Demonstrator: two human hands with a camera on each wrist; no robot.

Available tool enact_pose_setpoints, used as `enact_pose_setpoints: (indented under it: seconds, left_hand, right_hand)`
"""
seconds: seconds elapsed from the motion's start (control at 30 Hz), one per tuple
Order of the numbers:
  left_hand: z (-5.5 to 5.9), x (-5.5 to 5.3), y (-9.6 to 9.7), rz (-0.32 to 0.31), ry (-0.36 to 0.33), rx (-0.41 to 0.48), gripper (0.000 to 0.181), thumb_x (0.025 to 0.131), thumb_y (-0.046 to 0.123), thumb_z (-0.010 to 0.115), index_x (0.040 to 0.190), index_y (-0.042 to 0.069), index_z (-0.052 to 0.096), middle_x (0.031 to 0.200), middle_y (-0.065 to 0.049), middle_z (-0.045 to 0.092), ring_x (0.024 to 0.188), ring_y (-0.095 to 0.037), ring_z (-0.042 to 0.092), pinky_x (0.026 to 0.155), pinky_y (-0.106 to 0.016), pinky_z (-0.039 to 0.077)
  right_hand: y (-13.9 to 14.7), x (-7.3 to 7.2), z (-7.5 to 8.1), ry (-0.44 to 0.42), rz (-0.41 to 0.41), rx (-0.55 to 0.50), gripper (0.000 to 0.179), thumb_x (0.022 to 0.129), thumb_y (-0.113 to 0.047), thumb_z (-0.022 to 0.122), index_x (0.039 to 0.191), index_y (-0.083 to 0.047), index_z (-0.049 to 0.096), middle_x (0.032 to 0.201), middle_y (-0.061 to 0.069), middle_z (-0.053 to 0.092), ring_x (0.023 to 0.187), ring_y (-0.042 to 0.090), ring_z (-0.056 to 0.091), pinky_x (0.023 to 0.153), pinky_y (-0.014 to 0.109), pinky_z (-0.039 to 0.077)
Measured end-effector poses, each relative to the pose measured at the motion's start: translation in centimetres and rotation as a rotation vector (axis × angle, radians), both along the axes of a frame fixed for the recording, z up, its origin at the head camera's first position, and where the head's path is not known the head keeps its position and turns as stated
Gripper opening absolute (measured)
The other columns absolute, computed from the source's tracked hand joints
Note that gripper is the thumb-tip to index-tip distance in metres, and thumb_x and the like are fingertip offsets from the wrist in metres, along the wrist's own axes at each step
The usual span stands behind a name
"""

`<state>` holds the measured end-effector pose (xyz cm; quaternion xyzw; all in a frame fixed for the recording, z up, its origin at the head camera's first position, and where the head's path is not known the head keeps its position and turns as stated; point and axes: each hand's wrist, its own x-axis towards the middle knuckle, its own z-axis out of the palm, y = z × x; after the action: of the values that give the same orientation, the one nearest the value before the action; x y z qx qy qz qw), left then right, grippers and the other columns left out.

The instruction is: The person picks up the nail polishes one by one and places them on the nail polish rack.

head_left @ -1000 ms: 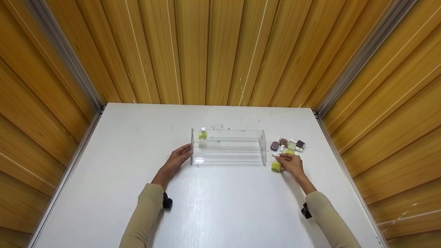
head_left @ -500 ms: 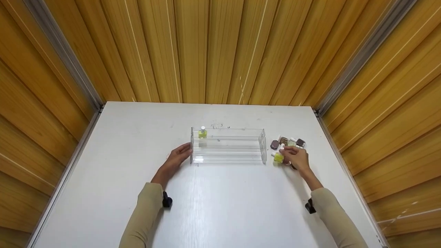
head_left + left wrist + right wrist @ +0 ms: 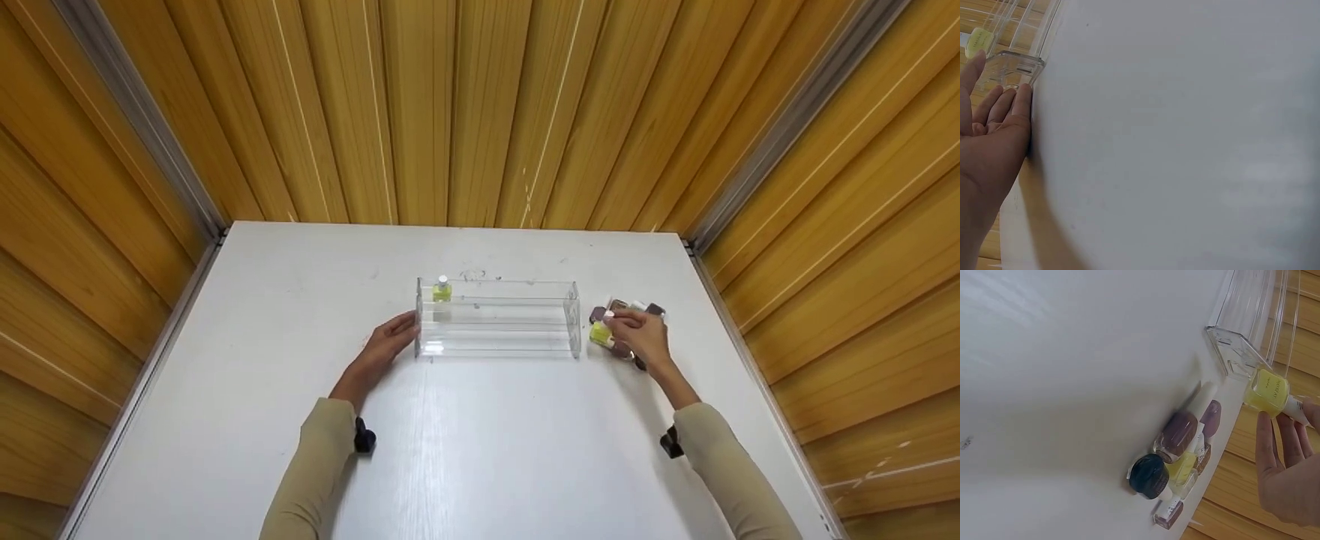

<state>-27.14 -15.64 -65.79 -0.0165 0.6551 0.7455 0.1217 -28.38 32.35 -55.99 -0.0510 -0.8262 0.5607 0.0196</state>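
Observation:
My right hand (image 3: 643,339) pinches the white cap of a yellow nail polish bottle (image 3: 1268,391) between thumb and fingers. In the right wrist view the bottle is raised above the other bottles, close to the rack's end. A clear acrylic tiered rack (image 3: 495,324) stands mid-table. Against its left end panel rest the fairly straight fingers of my left hand (image 3: 386,346), with the thumb apart in the left wrist view. Another yellow nail polish bottle (image 3: 442,292) stands upright at the left end of the rack's back tier.
Several nail polish bottles lie in a cluster right of the rack, among them a dark teal one (image 3: 1149,476) and a mauve one (image 3: 1176,433). My right hand partly covers them in the head view. Wood-patterned walls (image 3: 480,112) surround the white table (image 3: 480,450).
My right hand has moved away from me with the yellow nail polish bottle, from the cluster's near side to over it. My left hand has stayed at the rack.

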Motion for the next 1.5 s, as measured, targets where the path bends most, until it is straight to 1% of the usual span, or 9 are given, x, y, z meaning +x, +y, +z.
enact_pose_setpoints:
  seconds: [0.1,0.2,0.33,0.53,0.7,0.8,1.07,1.3,1.5]
  left_hand:
    - [-0.1,0.2,0.2,-0.008,-0.011,-0.011,0.057,0.104,0.022,0.061,0.155,0.005,0.041,0.162,-0.017,0.040,0.154,-0.031,0.033,0.128,-0.043,0.026]
    - [-0.3,0.3,0.3,-0.016,-0.008,-0.011,0.059,0.104,0.023,0.061,0.156,0.004,0.040,0.163,-0.018,0.039,0.154,-0.032,0.033,0.128,-0.044,0.026]
    - [-0.3,0.2,0.5,-0.004,-0.004,-0.006,0.058,0.104,0.023,0.061,0.155,0.004,0.041,0.162,-0.019,0.039,0.154,-0.032,0.033,0.128,-0.046,0.027]
    - [-0.3,0.1,0.4,0.008,0.000,0.010,0.056,0.104,0.019,0.061,0.154,0.003,0.042,0.161,-0.019,0.041,0.154,-0.031,0.034,0.128,-0.044,0.028]
    - [-0.2,0.0,0.3,0.004,-0.004,0.004,0.055,0.104,0.020,0.061,0.154,0.004,0.043,0.160,-0.017,0.043,0.152,-0.030,0.036,0.128,-0.043,0.028]
    - [-0.1,-0.1,0.1,0.009,-0.007,-0.004,0.055,0.104,0.022,0.062,0.153,0.005,0.044,0.159,-0.017,0.045,0.152,-0.030,0.038,0.127,-0.043,0.028]
    - [0.0,-0.4,0.0,-0.002,0.011,0.008,0.053,0.104,0.020,0.060,0.153,0.005,0.045,0.159,-0.017,0.045,0.152,-0.030,0.038,0.128,-0.043,0.028]
    - [0.1,0.0,0.0,0.013,0.000,0.012,0.053,0.104,0.020,0.061,0.153,0.005,0.046,0.159,-0.017,0.045,0.151,-0.030,0.038,0.127,-0.043,0.028]
    - [0.0,0.0,0.1,0.020,0.001,-0.008,0.054,0.104,0.021,0.062,0.153,0.006,0.046,0.158,-0.018,0.046,0.151,-0.031,0.039,0.128,-0.044,0.027]
  right_hand:
    - [-0.3,0.0,0.2,0.014,0.025,-0.013,0.041,0.092,-0.015,0.078,0.120,0.012,0.068,0.092,0.003,0.080,0.076,0.000,0.072,0.068,0.021,0.062]
    - [-0.8,0.0,0.5,0.022,0.040,-0.034,0.041,0.091,-0.012,0.078,0.120,0.014,0.066,0.092,0.002,0.079,0.076,-0.002,0.071,0.068,0.018,0.061]
    - [-1.9,-0.1,1.0,0.016,0.061,-0.044,0.043,0.091,-0.014,0.079,0.121,0.014,0.066,0.092,-0.001,0.079,0.078,-0.002,0.072,0.072,0.017,0.060]
    - [-3.5,-0.5,1.7,0.004,0.114,-0.066,0.040,0.092,-0.012,0.077,0.121,0.013,0.067,0.092,0.002,0.080,0.080,0.001,0.073,0.074,0.016,0.060]
    - [-5.3,-0.3,3.3,-0.004,0.165,-0.070,0.035,0.093,-0.007,0.074,0.119,0.016,0.066,0.095,0.009,0.079,0.083,0.008,0.075,0.078,0.020,0.062]
    - [-6.3,-0.6,3.8,0.008,0.191,-0.056,0.034,0.093,-0.008,0.075,0.118,0.014,0.067,0.099,0.015,0.079,0.086,0.011,0.075,0.079,0.021,0.062]
    - [-8.6,-2.8,2.9,0.089,0.237,-0.070,0.034,0.091,-0.011,0.078,0.115,0.013,0.069,0.097,0.013,0.079,0.080,0.004,0.074,0.075,0.019,0.062]
    - [-11.1,-2.9,3.0,0.076,0.270,-0.054,0.036,0.091,-0.015,0.079,0.116,0.010,0.070,0.099,0.013,0.079,0.081,0.004,0.074,0.077,0.021,0.062]
    - [-12.9,-2.7,2.7,0.069,0.290,-0.066,0.035,0.091,-0.013,0.079,0.115,0.011,0.070,0.099,0.014,0.079,0.080,0.003,0.074,0.076,0.021,0.062]
